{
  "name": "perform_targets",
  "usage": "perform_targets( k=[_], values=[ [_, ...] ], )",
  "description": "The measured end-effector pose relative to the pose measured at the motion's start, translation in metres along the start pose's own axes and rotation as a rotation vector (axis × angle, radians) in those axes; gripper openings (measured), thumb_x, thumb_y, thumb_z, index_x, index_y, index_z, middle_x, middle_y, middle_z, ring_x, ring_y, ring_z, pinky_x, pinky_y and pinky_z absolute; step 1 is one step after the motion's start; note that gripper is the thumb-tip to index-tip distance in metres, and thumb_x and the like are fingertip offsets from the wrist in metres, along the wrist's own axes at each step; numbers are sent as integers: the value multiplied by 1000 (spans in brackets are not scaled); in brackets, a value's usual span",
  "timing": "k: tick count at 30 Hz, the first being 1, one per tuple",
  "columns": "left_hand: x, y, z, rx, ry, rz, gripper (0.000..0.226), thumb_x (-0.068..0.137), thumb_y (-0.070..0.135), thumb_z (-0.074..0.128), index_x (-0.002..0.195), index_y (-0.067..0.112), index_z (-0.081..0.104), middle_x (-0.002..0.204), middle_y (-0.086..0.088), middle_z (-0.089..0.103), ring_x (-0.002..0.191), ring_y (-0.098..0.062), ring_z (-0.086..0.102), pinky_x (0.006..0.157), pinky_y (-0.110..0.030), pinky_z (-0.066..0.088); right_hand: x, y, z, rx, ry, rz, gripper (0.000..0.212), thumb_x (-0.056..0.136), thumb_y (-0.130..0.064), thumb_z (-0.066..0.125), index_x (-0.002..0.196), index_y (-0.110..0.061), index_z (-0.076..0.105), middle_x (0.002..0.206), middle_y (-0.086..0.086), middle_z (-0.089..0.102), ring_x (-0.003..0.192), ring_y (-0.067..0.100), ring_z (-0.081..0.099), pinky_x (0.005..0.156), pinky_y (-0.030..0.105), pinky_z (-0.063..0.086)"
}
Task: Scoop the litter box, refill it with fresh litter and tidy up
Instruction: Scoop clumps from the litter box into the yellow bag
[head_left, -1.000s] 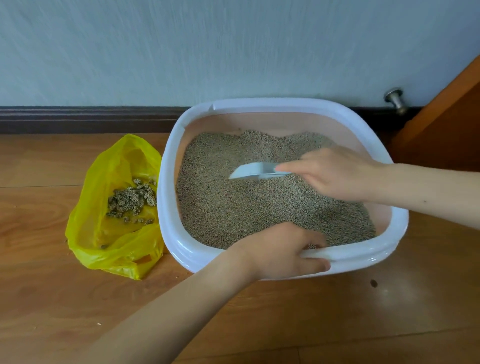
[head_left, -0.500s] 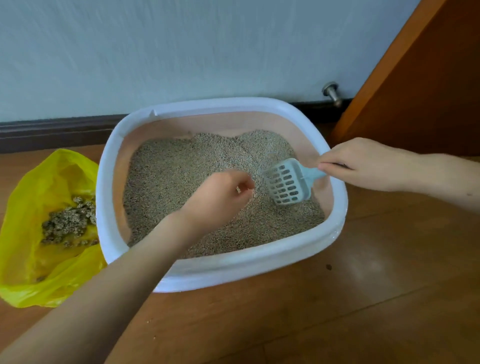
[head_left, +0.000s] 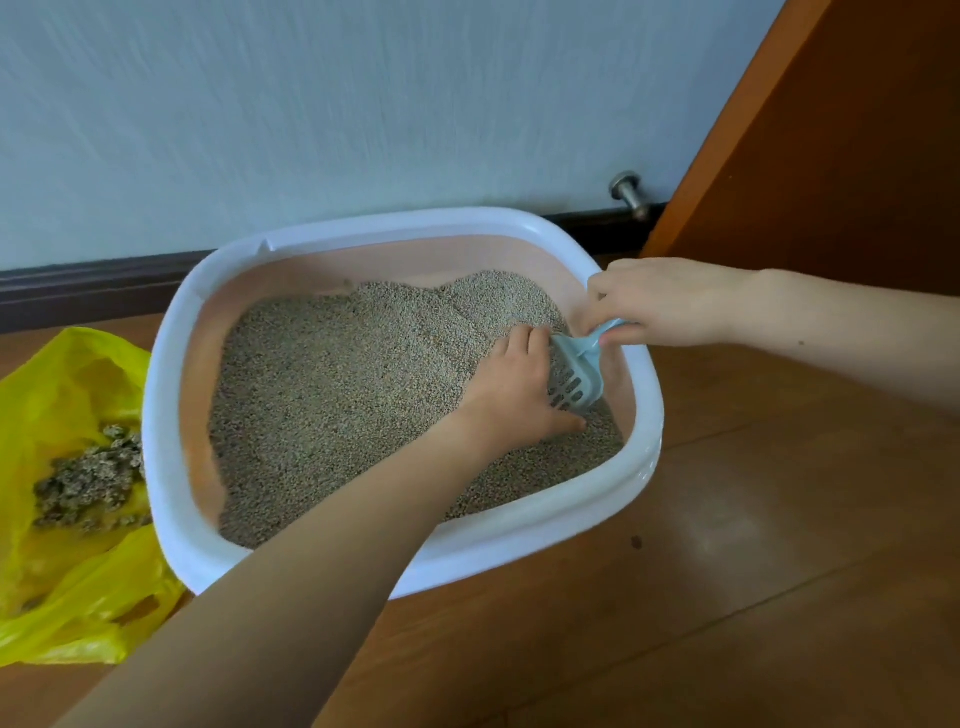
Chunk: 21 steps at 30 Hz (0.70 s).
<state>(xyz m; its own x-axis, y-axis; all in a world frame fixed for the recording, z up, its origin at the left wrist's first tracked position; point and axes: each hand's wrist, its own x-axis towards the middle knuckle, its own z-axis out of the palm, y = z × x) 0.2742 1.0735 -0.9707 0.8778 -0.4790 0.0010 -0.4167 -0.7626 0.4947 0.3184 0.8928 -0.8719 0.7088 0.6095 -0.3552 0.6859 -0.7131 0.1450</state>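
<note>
The left hand (head_left: 511, 387) has left the box (head_left: 524, 540) rim and now presses, fingers loose, on the litter (head_left: 337, 395) against the scoop (head_left: 576, 379), whose handle the right hand (head_left: 670, 301) pinches at the right wall, so sifting probably continues.

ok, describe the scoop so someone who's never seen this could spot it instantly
Find the big white litter box on the wood floor against the wall. At its right inner edge, the right hand pinches a pale blue handle. That is the scoop: the only blue, slotted thing there, dug into the grey litter.
</note>
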Motion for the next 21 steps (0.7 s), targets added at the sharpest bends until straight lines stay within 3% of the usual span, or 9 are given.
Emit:
perform_targets(
  k=[3,7,13,15,18,21],
  values=[
    [3,4,10,77,41,-17,107,66,58,74,143,7,22,134,-8,32,125,-27,32,105,-39,34,0,1,12,-90,41,-55,30,97,-37,48,122,-26,61,111,-4,51,104,16,41,75,20,22],
    [11,3,11,148,63,-20,100,69,55,69,144,8,24,134,-8,37,125,-28,37,105,-40,30,0,4,21,-197,206,-139,14,86,-22,68,97,-14,72,84,4,53,85,23,45,63,29,26],
    [14,-1,13,145,46,-43,98,70,54,69,145,11,23,136,-6,36,129,-26,35,108,-42,25,6,1,30,-241,248,-140,7,78,-21,76,81,-17,71,76,-4,43,84,16,34,65,28,25],
    [14,-3,14,116,45,-43,100,70,53,69,147,12,21,137,-5,36,130,-25,34,108,-43,26,7,0,29,-237,253,-138,7,81,-24,74,81,-20,70,76,-6,36,83,15,32,65,29,25],
    [12,-4,13,59,41,-45,102,71,53,70,148,12,17,140,-5,34,132,-25,32,108,-42,27,9,-2,24,-241,200,-139,7,86,-29,68,85,-22,69,80,-4,47,85,16,35,66,30,27],
    [7,-6,7,-1,51,-42,104,70,56,71,148,11,16,141,-5,32,131,-25,32,106,-40,30,8,-4,18,-195,107,-38,25,95,-38,49,110,-28,66,103,-5,54,102,17,43,81,33,33]
  ],
)
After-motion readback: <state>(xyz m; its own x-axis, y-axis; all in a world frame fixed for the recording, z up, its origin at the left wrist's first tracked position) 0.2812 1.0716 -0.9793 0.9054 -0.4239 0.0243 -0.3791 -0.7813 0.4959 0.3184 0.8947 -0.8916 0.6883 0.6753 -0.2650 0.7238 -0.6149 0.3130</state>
